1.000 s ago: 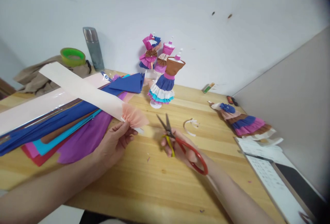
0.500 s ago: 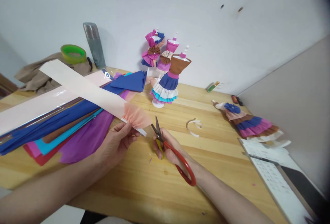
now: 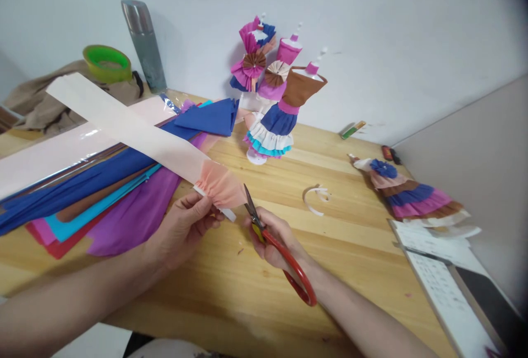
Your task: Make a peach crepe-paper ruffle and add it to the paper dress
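Observation:
My left hand [image 3: 192, 220] pinches the gathered edge of a peach crepe paper strip [image 3: 223, 182], where a narrow white band [image 3: 226, 214] runs along the gathers. From there the long pale part of the strip [image 3: 160, 143] stretches up and left over other papers. My right hand [image 3: 272, 234] holds scissors [image 3: 284, 253] with red and yellow handles. Their blades point up and left, look nearly closed, and lie at the right end of the peach gathers. Whether the blades touch the paper I cannot tell.
Folded crepe papers [image 3: 124, 198] in several colours cover the left side. Behind stand a thermos [image 3: 144, 44], green tape [image 3: 107, 62] and dressed mini mannequins [image 3: 280, 116]. Rightward are a curled white strip [image 3: 315, 201], another paper dress [image 3: 412, 193], a green-and-orange item [image 3: 352, 130] and a white board [image 3: 437, 281].
The scissor blades have closed from a wider gap and now meet the end of the peach paper. The camera view has shifted slightly; my left hand keeps its pinch.

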The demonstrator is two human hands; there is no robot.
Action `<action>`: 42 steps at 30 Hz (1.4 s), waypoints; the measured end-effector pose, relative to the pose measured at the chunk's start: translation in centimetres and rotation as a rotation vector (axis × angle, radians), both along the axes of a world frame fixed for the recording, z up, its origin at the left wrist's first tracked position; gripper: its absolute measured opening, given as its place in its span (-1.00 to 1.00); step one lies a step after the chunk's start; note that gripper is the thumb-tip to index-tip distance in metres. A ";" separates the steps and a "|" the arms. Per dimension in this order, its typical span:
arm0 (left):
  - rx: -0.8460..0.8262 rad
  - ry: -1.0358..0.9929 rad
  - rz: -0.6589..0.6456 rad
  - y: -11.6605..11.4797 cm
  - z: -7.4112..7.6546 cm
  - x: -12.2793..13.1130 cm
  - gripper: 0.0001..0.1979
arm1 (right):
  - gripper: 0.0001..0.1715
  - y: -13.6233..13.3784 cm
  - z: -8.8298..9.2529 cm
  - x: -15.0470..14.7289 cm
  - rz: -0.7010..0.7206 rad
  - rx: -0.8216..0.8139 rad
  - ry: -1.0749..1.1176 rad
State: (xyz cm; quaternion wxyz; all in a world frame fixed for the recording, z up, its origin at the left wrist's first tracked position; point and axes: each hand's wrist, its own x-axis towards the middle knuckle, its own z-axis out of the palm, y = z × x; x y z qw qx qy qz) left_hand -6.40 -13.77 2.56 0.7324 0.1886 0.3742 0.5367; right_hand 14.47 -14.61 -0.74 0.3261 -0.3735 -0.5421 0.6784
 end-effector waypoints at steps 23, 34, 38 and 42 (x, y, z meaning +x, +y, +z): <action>0.045 0.008 -0.030 0.0 0.2 -0.1 -0.66 | -0.58 -0.8 1.5 -0.5 -0.032 -0.093 -0.030; 0.045 0.023 -0.051 0.0 0.2 -0.1 -0.66 | -0.54 -1.4 1.0 0.0 -0.002 -0.074 -0.042; 0.067 0.043 -0.074 0.0 0.1 -0.2 -0.66 | -0.46 -1.4 0.5 0.6 0.075 -0.080 0.034; 0.110 0.059 -0.096 -0.1 0.3 -0.1 -0.66 | -0.44 -1.4 -0.1 0.4 0.102 -0.085 0.020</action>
